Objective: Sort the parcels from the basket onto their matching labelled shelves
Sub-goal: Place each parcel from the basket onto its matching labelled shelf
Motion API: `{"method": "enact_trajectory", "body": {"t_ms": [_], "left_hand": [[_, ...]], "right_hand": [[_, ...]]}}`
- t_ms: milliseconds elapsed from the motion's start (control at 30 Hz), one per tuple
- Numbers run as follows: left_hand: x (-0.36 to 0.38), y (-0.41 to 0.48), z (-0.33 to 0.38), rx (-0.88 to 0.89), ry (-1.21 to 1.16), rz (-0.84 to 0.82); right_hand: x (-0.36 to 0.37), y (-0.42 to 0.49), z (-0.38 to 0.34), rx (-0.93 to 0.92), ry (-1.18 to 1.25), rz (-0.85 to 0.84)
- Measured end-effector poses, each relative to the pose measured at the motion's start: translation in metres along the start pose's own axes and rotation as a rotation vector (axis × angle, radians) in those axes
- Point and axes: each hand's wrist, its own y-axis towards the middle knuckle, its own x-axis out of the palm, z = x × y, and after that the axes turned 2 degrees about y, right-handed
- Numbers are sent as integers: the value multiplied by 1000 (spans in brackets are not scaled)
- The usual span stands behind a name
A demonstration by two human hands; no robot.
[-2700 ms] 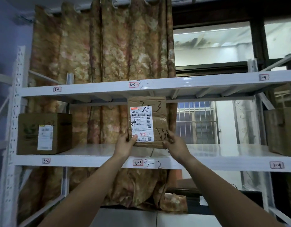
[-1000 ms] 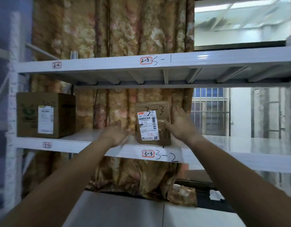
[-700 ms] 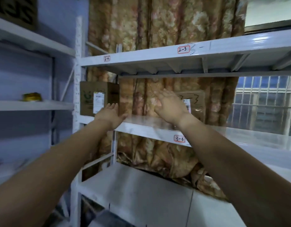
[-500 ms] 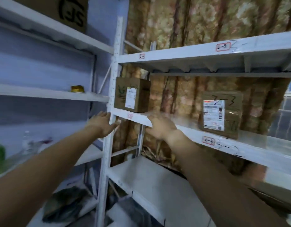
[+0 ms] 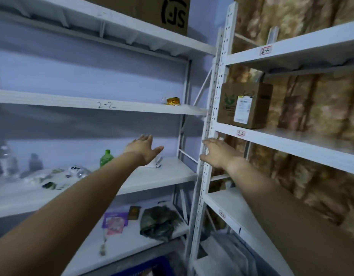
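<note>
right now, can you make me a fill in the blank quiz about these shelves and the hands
Both the left hand and the right hand hold ____.
The bottle nearest the left forearm is ____ in colour.
The cardboard box with the white label sits on the ____ rack.
The shelf edge above the left hand is marked ____.
Missing words: nothing; green; right; 2-2.

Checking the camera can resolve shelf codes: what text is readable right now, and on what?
"2-2": handwritten, left rack shelf edge.
"3-2": red-bordered tag under the cardboard box.
"SF", apparently upside down: top carton.
Too blurred to read: upper tag, shipping label on that box, lowest tag.
</note>
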Motion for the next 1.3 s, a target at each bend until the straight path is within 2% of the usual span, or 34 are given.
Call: {"method": "enact_trajectory", "body": {"t_ms": [267,500,700,933,1233,1300], "left_hand": [[46,8,-73,-33,-53,-67],[166,-19,-138,-75,-132,-330],[264,-46,-158,-89,-121,-550],[345,-35,-171,-172,-139,-674],[461,-2,-175,-359,-236,-836],[492,-11,-173,-449,-313,-875]], "right_hand": [[63,30,-54,22,72,-54],[197,10,-70,151,183,-339],[300,-27,-61,247,230,-623],[378,-5,-39,234,301,-793],[504,48,14,201,320,-965],[539,54,22,215,350,-1007]]}}
